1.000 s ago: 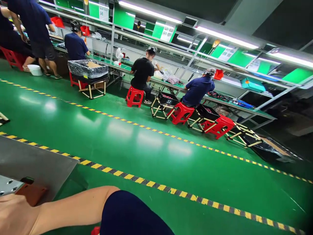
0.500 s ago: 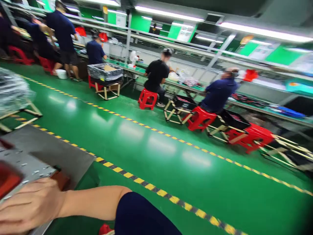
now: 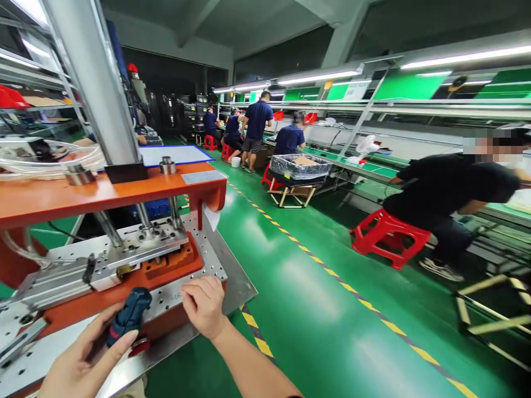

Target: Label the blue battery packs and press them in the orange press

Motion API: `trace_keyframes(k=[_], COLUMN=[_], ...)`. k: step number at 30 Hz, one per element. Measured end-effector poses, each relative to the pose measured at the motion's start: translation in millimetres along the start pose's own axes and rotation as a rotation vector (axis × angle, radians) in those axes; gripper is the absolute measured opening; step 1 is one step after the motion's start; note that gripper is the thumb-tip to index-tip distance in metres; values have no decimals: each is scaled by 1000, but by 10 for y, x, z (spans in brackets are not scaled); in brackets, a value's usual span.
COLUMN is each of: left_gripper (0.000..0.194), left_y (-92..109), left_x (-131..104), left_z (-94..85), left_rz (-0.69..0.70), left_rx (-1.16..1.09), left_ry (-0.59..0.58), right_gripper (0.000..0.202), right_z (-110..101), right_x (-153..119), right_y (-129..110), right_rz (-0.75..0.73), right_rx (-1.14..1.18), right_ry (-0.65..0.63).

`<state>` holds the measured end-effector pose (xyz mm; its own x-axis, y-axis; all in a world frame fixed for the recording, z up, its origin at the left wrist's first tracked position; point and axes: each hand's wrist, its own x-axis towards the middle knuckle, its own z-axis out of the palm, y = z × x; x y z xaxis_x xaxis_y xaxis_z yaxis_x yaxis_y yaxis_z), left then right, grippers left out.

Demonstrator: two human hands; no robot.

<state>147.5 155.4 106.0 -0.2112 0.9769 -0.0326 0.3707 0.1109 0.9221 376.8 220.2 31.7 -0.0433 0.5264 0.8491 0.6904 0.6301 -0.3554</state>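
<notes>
In the lower left of the head view, my left hand is closed around a dark blue power tool with a red mark. Part of the tool is covered by my fingers. My right hand is curled near the front right corner of the machine's drilled metal plate. Whether something sits inside those fingers is hidden. Behind both hands stands an orange press with a thick steel column. Below my left hand's thumb a red round knob shows on the machine's front.
A grey sheet-metal tabletop juts out right of the press. Past it runs a green aisle with yellow-black tape. Several co-workers sit or stand along a bench; the nearest person is on a red stool. A plastic-wrapped bin stands nearby.
My view has swung left, bringing the press into sight, while the co-workers shift rightward. My left hand with the power tool has come into view. My right hand's fingers, earlier stretched flatter, are now curled.
</notes>
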Motion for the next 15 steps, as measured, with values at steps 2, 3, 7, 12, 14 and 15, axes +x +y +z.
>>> trace_keyframes(k=[2,3,7,12,14,15], left_gripper=[68,68,65,61,60,59], left_y=[29,51,127,169,187,198], left_x=[-37,-51,-74,-57,-45,-42], left_z=[30,37,26,-20,-30,-34], left_rz=[33,32,32,58,62,65], left_rx=[-9,-11,-28,-62,-67,-62], left_ry=[4,7,29,-76,-84,-76], right_gripper=[9,9,10,14,13,15], right_z=[2,2,-80,-328,-330,-295], right_x=[24,34,83,449,752,918], right_y=[-25,-34,-84,-41,56,112], right_rz=[7,6,0,-7,-31,-39], right_rx=[-1,3,59,231,270,280], right_ry=[12,20,29,-99,-114,-160])
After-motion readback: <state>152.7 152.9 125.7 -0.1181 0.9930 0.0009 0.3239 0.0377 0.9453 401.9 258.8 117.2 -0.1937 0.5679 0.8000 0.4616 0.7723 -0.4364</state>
